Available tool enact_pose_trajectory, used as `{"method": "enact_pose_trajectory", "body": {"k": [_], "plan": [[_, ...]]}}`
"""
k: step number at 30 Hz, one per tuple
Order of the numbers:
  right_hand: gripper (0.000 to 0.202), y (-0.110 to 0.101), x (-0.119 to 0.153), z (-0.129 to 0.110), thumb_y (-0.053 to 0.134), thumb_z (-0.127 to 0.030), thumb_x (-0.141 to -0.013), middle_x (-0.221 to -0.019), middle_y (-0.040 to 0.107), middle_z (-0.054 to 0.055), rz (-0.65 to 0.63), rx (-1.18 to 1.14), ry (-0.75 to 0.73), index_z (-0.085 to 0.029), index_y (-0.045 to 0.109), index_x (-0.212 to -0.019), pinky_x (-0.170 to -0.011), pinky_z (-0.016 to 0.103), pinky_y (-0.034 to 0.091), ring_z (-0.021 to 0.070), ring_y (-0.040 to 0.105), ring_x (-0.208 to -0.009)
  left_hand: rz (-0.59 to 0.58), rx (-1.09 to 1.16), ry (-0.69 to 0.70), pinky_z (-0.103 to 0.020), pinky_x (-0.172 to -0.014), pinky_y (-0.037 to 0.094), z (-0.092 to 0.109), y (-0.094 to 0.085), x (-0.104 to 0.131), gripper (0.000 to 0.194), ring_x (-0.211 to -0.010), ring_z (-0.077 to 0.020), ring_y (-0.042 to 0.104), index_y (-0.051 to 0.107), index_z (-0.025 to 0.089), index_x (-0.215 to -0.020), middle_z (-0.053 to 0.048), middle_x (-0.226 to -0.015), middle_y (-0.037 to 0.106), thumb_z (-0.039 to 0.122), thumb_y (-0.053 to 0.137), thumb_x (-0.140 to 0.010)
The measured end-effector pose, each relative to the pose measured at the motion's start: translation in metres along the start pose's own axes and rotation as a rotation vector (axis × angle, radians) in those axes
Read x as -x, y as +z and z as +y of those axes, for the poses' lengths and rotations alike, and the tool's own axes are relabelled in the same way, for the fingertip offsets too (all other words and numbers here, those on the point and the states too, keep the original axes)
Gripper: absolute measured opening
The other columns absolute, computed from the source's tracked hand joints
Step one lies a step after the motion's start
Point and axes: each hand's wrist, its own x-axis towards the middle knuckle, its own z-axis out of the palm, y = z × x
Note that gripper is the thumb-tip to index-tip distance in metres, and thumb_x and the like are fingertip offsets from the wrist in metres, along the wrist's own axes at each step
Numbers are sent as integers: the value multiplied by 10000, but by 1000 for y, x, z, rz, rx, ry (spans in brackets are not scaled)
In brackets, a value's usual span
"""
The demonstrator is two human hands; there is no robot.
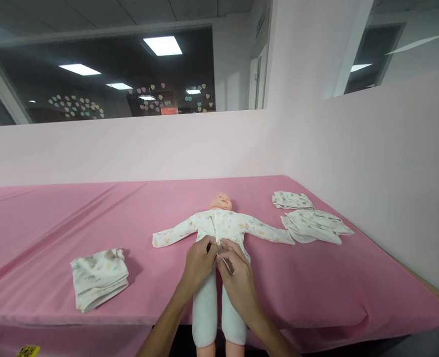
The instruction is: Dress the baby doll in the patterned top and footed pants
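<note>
A baby doll [221,201] lies on its back on the pink-covered table, its legs toward me. It wears a white printed long-sleeved shirt [229,224] with both sleeves spread out, and plain white pants [204,310]. At the lower front of the shirt, my left hand [200,263] pinches the shirt's edge. My right hand [238,272] is closed on the same lower front, close beside the left, with a white edge of cloth showing between its fingers. Just above the fingertips a small button [218,242] shows. The exact spot gripped is partly hidden by the fingers.
A folded printed cloth [99,280] lies to the left on the pink sheet [148,292]. At the right are a folded printed garment [292,200] and a looser white garment [316,226], near the right sleeve. White walls with windows [104,74] stand behind and right.
</note>
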Motion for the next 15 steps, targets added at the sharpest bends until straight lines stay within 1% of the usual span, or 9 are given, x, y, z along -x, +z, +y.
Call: {"method": "enact_pose_trajectory", "body": {"k": [3,9,15], "plan": [[210,2,0,0,481,-158,-912,-1243,644,58,17,20,-42,-230,621,-773,-1010,372,498,195,597,-1180,-27,51,-9,-273,-655,351,-4,-2,-3,267,-695,-154,497,477,210,-713,22,-730,573,355,400,-924],[214,3,-1,2,493,-144,-894,-1263,659,68,-14,12,-34,-224,651,-774,-1011,377,498,213,605,-1187,-82,5,-3,-268,-621,317,-4,-6,-4,259,-655,-142,448,446,205,-708,34,-685,518,324,371,-926],[217,3,-1,2,504,-134,-895,-1250,670,59,-34,11,-36,-226,653,-767,-1000,365,503,203,619,-1167,-174,182,-9,-243,-595,325,-5,-13,-3,221,-646,-126,420,447,199,-707,38,-672,470,323,436,-889]]}}
